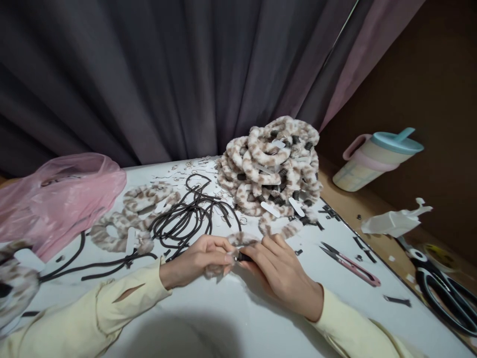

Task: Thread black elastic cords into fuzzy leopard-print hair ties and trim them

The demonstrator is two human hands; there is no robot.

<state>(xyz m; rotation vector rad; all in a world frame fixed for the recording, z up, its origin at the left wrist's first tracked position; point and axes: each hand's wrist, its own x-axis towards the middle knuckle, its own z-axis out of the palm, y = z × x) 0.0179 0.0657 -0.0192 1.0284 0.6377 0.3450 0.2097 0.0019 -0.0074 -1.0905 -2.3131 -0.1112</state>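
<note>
My left hand (201, 259) pinches one end of a fluffy brown-and-white spotted strap (240, 239) between thumb and fingers. The strap curves in a loop behind my hands. A short black piece (244, 257) sits at the join, and my closed right hand (278, 271) grips it, with the fingertips of both hands nearly touching. How the two ends fit together is hidden by my fingers. Just behind my left hand lies a tangle of black cords (186, 219). A heap of similar fluffy loops (274, 169), several with white tags, rises beyond my right hand.
Pink-handled thread snips (352, 266) and black scraps lie right of my hand. Large black-handled scissors (443, 288), a white bottle (395, 223) and a lidded tumbler (374, 159) stand or lie farther right. A pink plastic bag (67, 194) covers the left back. Small metal hooks (179, 171) lie scattered behind.
</note>
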